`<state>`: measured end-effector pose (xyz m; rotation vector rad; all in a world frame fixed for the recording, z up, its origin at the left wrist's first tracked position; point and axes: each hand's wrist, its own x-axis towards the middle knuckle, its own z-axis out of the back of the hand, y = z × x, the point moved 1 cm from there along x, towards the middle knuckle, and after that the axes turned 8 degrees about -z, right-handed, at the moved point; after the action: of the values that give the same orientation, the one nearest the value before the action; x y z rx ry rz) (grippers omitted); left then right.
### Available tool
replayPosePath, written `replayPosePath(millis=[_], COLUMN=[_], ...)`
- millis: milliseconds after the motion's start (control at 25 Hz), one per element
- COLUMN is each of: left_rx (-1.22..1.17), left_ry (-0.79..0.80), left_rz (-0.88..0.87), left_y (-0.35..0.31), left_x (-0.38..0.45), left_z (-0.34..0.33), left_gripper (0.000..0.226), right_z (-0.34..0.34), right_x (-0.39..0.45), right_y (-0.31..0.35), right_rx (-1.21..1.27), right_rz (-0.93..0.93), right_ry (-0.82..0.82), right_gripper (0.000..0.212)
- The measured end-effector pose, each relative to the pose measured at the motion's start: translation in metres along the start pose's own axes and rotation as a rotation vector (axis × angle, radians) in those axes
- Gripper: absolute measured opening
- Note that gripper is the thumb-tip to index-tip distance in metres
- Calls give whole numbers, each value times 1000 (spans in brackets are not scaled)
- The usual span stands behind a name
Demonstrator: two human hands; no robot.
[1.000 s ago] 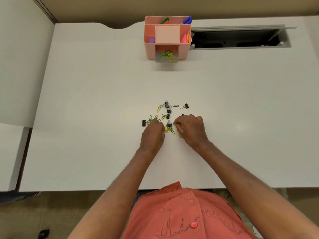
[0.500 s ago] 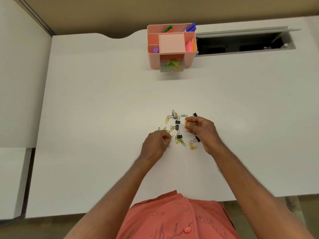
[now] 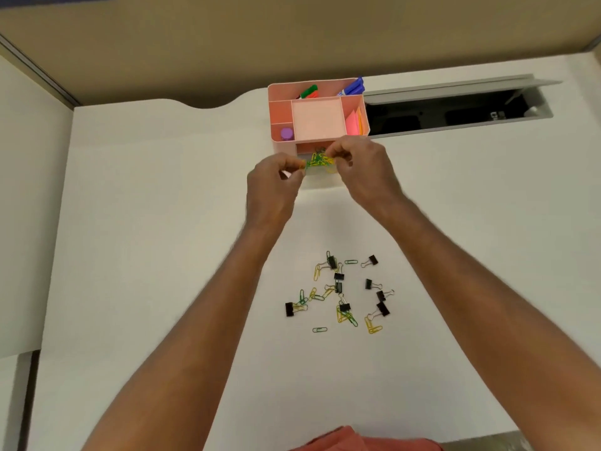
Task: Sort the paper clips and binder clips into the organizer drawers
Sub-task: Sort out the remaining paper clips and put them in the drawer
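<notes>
Paper clips (image 3: 320, 160), yellow/green bunch: in open clear drawer (image 3: 320, 177) at near face of pink organizer (image 3: 317, 117), between both hands' fingertips. Left hand (image 3: 273, 187): fingers pinched on a clip at drawer's left edge. Right hand (image 3: 361, 167): fingers curled over drawer's right side; contents of grip can't tell. Binder clips (image 3: 340, 284) w/ more paper clips: scattered on white desk (image 3: 146, 255), nearer, between forearms.

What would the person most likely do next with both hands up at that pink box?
Probably let go, dropping the clips into the clear drawer. Both the left hand and right hand are pinched at it, where yellow and green paper clips already lie, and the pile on the desk waits.
</notes>
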<state>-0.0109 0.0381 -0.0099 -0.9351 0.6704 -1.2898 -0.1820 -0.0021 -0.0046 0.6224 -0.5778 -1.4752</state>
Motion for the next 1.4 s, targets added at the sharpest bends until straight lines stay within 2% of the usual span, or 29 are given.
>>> replayPosePath(millis=[120, 240, 560, 720, 880, 1040, 1160, 1320, 1400], left_rx=[112, 222, 613, 508, 391, 390, 569, 810, 847], left_ry=[24, 55, 102, 42, 64, 193, 241, 289, 295], left_rz=[-31, -29, -223, -250, -141, -33, -26, 32, 43], left_y=[0, 6, 15, 21, 35, 49, 59, 62, 60], left_x=[33, 53, 60, 30, -47, -145, -194, -214, -209], left_z=[-15, -32, -53, -44, -33, -28, -28, -32, -35], left_gripper=[12, 14, 22, 18, 9, 11, 19, 44, 46], right_z=[-10, -19, -16, -14, -14, -19, -27, -44, -52], right_x=[25, 37, 0, -47, -117, -193, -234, -248, -245], right_y=[1, -6, -28, -46, -66, -80, -84, -81, -79], right_rx=[-211, -269, -23, 44, 79, -133, -401, -685, -724], right_rz=[65, 72, 80, -42, -183, -255, -247, -232, -213], right_ry=[15, 51, -137, -99, 11, 122, 157, 190, 179], right_gripper=[20, 19, 12, 17, 19, 13, 19, 58, 64])
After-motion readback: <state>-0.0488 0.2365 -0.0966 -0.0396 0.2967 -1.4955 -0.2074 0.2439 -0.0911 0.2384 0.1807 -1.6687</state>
